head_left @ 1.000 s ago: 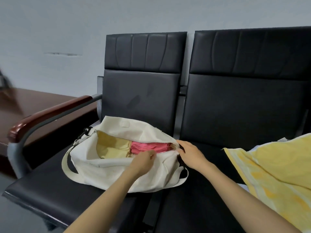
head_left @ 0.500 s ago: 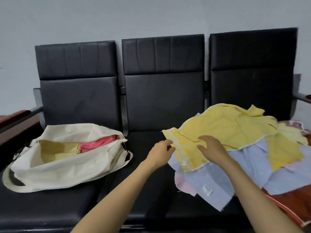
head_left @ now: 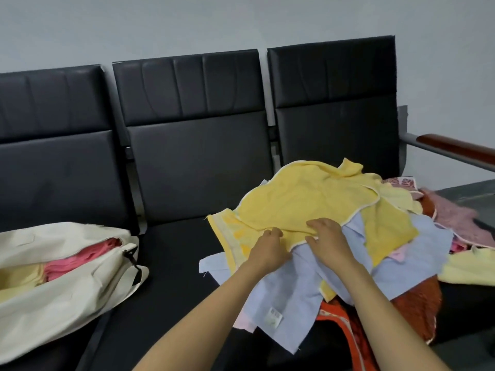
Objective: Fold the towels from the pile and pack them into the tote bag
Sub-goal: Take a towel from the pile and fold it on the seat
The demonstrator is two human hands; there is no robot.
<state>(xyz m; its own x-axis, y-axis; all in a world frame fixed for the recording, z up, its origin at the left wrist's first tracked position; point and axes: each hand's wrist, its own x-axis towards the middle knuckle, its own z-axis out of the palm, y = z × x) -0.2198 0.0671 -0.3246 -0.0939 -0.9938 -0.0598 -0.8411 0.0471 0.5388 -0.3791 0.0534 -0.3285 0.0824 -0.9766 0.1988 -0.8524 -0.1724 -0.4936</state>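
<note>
Black bench seats (head_left: pixel 174 250), L hand (head_left: pixel 267 249) grip pinching yellow towel (head_left: pixel 308 199), R hand (head_left: pixel 330 241) on it, grip unclear

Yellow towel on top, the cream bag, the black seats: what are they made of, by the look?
Yellow towel: soft terry-like cloth, matte and fuzzy, draping in folds with a pale hem.
Tote bag: cream woven fabric, probably canvas, matte, holding stiff creases.
Seats: black leather or vinyl, can't tell which; smooth, faint sheen, stitched panels.
</note>
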